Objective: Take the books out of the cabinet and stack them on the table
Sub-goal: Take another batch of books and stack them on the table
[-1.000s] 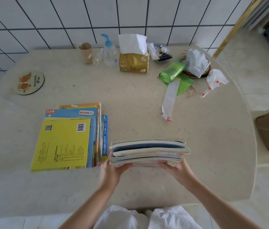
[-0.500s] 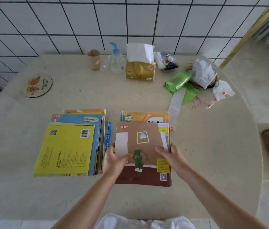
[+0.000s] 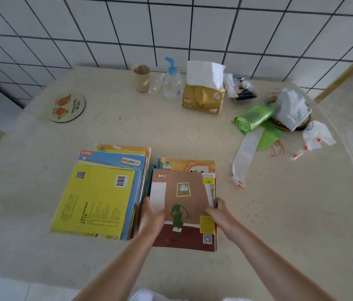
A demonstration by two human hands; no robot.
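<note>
- Head view: second book stack [image 3: 184, 205] lies flat on the counter [image 3: 279, 213], brown cover up, just right of the first book stack [image 3: 97, 196] w/ the yellow back cover on top; the two piles touch or nearly so along their facing edges.
- Vs 1 s ago: then the books were held edge-on above the counter's near side, pages toward the camera; now they're laid down flat, cover facing up.
- Vs 0.5 s ago: pile in about the same spot beside the first one; little change apart from the camera's framing.
- Left hand [image 3: 151, 218] on the brown pile's left edge, thumb over the cover, fingers tucked down between the two piles – closed on the books.
- Right hand [image 3: 219, 213] on the pile's right edge, thumb on the cover, fingers wrapped round the side – also gripping the books.
- An orange-covered book pokes out at the far end of the brown pile.
- First stack unmoved since both earlier frames, slightly fanned.
- Back of counter, same as before: cup [image 3: 141, 77], pump bottle [image 3: 172, 83], tissue pack [image 3: 203, 98], green bag roll [image 3: 254, 116], round coaster [image 3: 66, 107] at left.
</note>
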